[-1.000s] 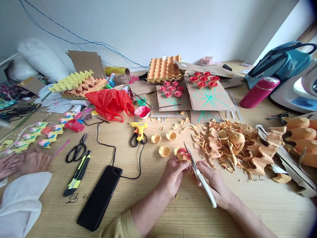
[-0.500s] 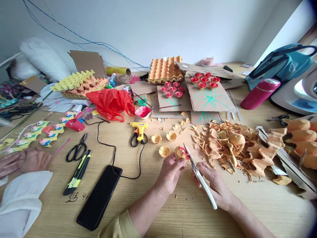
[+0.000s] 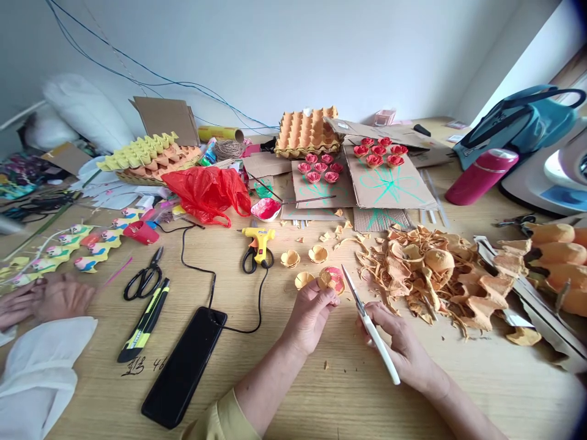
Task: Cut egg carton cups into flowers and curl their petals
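Between the thumb and fingers of my left hand (image 3: 313, 315) is an orange egg-carton cup (image 3: 334, 278) with red paint on part of it. My right hand (image 3: 397, 339) grips white-handled scissors (image 3: 376, 339), blades pointing up and away, their tips just right of the cup and apart from it. Beyond my left hand sit three petal-cut cups, one of them a cup (image 3: 318, 253) with spread petals; the nearest cup (image 3: 302, 280) is partly behind my fingers. A heap of carton scraps (image 3: 403, 269) lies to the right of the scissors.
A yellow glue gun (image 3: 258, 243), black scissors (image 3: 145, 278), a utility knife (image 3: 145, 324) and a phone (image 3: 186, 366) lie to the left. Red paper flowers (image 3: 378, 150) stand on cardboard behind. Another person's hands (image 3: 59, 296) rest at far left. A pink bottle (image 3: 481, 177) lies right.
The scissors have come slightly away from the cup. My left hand has turned the cup so more of its red-painted side shows. The view has shifted a little.
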Motion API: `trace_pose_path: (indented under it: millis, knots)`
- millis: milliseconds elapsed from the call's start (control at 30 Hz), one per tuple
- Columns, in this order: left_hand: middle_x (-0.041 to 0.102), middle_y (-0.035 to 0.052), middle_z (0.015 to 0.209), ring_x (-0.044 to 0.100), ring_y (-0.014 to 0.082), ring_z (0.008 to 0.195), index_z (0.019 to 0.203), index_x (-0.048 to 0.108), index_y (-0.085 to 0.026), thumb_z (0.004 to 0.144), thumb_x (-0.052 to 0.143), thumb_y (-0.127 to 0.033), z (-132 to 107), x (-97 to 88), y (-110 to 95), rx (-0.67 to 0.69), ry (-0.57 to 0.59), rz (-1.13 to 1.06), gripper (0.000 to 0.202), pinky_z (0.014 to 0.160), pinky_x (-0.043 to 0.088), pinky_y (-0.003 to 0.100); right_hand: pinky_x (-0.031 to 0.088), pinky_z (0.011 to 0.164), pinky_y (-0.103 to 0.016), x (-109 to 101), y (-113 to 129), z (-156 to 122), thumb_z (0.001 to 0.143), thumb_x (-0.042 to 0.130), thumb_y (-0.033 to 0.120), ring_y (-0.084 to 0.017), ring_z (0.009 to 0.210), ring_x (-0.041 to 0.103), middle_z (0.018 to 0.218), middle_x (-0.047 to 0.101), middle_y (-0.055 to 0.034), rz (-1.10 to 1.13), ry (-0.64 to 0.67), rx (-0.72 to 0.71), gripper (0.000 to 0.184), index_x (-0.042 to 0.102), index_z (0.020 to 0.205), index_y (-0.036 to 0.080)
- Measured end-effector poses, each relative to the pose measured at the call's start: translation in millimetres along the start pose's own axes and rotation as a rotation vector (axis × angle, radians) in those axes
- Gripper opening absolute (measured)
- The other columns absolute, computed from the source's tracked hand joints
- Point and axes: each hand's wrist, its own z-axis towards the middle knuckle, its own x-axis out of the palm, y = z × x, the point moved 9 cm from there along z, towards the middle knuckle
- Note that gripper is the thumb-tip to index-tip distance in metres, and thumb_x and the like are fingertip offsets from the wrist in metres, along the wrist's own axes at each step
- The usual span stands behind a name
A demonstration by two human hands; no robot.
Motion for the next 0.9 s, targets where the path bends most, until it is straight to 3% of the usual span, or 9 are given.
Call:
trace_pose_path:
  millis: [300,533,700,900]
  knots:
    - [0.054,-0.0007,0.074,0.042,0.0087,0.068,0.081,0.070,-0.014,0.072,0.086,-0.034,2,7.9,-1,-0.078,0.060,0.009,0.027,0.068,0.036,0.025,0.045,0.073,-0.036,1,12,4,0.096,0.048,0.044,-0.023,0.081,0.052,0.083,0.059,-0.0057,-0.052,0.056,-0.019,0.026,0.050,0.083,0.022]
    - [0.067,0.0014,0.078,0.051,0.0097,0.070,0.081,0.076,-0.014,0.064,0.091,-0.032,6,-3.0,-8,-0.058,0.025,0.103,0.029,0.073,0.040,0.026,0.046,0.073,-0.036,1,12,5,0.096,0.047,0.045,-0.022,0.081,0.052,0.082,0.057,-0.0049,-0.051,0.088,-0.042,0.028,0.046,0.081,0.022]
    - [0.074,0.0038,0.088,0.062,0.0174,0.087,0.084,0.078,-0.015,0.062,0.091,-0.034,7,-9.0,-16,-0.013,0.033,0.216,0.032,0.089,0.043,0.032,0.045,0.089,-0.044,-1,24,7,0.096,0.047,0.036,-0.023,0.079,0.057,0.082,0.061,-0.0034,-0.222,0.085,-0.142,0.017,0.045,0.085,0.023]
    - [0.076,0.0037,0.091,0.065,0.0204,0.091,0.086,0.079,-0.017,0.060,0.093,-0.035,6,-4.6,-17,-0.020,0.094,0.183,0.035,0.094,0.045,0.035,0.037,0.102,-0.049,-4,30,5,0.092,0.056,0.031,-0.017,0.066,0.057,0.076,0.057,0.0027,-0.359,0.039,-0.181,0.016,0.043,0.087,0.024]
